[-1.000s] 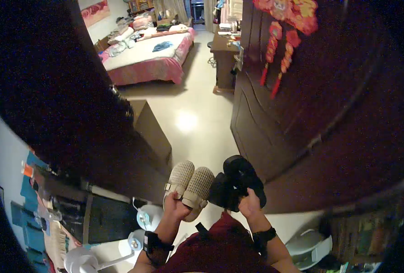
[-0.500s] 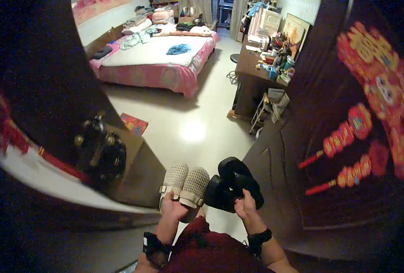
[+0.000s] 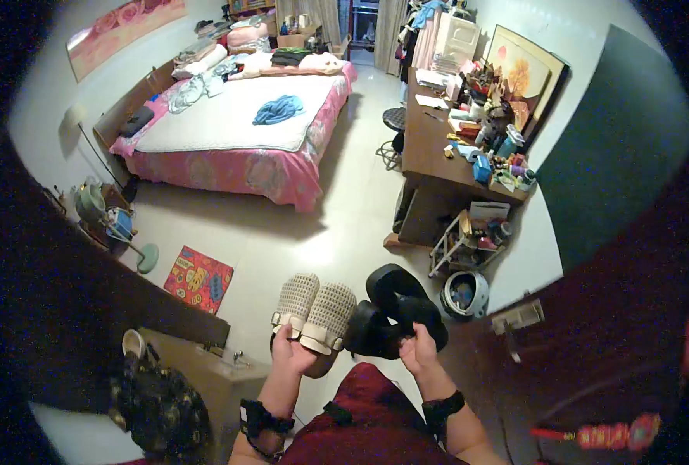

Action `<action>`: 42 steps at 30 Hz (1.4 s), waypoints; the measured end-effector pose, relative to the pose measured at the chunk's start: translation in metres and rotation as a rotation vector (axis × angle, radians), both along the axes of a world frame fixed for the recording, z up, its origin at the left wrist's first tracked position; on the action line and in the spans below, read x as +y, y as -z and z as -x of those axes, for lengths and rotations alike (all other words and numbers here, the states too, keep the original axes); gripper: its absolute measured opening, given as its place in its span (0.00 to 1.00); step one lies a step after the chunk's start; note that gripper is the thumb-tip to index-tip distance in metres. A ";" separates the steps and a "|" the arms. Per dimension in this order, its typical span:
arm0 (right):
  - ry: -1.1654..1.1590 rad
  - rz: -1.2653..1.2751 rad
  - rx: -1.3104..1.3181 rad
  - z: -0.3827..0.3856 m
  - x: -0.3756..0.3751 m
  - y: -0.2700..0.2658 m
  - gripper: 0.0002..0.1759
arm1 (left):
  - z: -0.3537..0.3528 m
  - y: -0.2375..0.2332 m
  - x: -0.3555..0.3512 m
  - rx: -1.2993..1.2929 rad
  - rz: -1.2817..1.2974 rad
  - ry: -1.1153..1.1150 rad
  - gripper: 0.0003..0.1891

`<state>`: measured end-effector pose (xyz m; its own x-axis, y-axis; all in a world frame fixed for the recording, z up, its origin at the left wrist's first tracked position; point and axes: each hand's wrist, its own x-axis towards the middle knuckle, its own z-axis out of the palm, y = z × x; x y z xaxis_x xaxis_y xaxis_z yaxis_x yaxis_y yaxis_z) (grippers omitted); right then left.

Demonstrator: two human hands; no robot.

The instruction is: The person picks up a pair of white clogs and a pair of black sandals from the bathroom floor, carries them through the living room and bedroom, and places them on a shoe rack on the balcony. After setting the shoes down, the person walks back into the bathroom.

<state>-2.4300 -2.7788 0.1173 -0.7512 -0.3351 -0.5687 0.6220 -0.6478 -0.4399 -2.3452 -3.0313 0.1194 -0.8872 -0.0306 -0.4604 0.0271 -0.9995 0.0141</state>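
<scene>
My left hand (image 3: 294, 358) is closed around a pair of beige woven slippers (image 3: 330, 314) with buckled straps, toes pointing away from me. In my right hand (image 3: 419, 351) is a pair of black sandals (image 3: 400, 298), gripped near the straps with the thumb on top. Both pairs hang in front of my body above the floor, side by side and almost touching. The undersides of my fingers are hidden below the footwear.
A door with a lever handle (image 3: 519, 319) stands close on the right, a brown cabinet (image 3: 228, 380) on the left. Ahead are a pink-covered bed (image 3: 228, 174), a cluttered desk (image 3: 429, 147), a white bin (image 3: 474, 283) and a red mat (image 3: 198, 280).
I have moved forward into the doorway, so the bed, desk and mat look nearer and more of the room shows. Both hands keep hold of the same footwear.
</scene>
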 end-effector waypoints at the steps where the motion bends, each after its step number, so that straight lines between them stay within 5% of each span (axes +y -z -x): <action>1: -0.027 0.000 0.030 0.036 -0.009 0.015 0.09 | 0.028 0.001 -0.011 -0.004 -0.009 0.000 0.28; 11: -0.068 -0.026 0.093 0.322 -0.151 0.003 0.09 | 0.271 -0.050 -0.127 0.030 0.033 -0.125 0.27; 18: -0.079 -0.089 0.073 0.496 -0.237 0.032 0.09 | 0.430 -0.011 -0.231 -0.027 0.075 -0.178 0.26; 26: 0.066 -0.078 0.068 0.697 -0.325 0.010 0.10 | 0.683 -0.031 -0.325 0.011 -0.024 -0.041 0.26; 42: 0.179 0.046 -0.020 1.130 -0.381 0.026 0.12 | 1.165 -0.016 -0.398 0.005 0.025 0.100 0.26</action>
<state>-3.5604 -3.1597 0.0913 -0.7900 -0.2231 -0.5710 0.5033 -0.7679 -0.3963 -3.5104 -3.4293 0.1358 -0.8887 0.0474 -0.4560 -0.0731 -0.9966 0.0388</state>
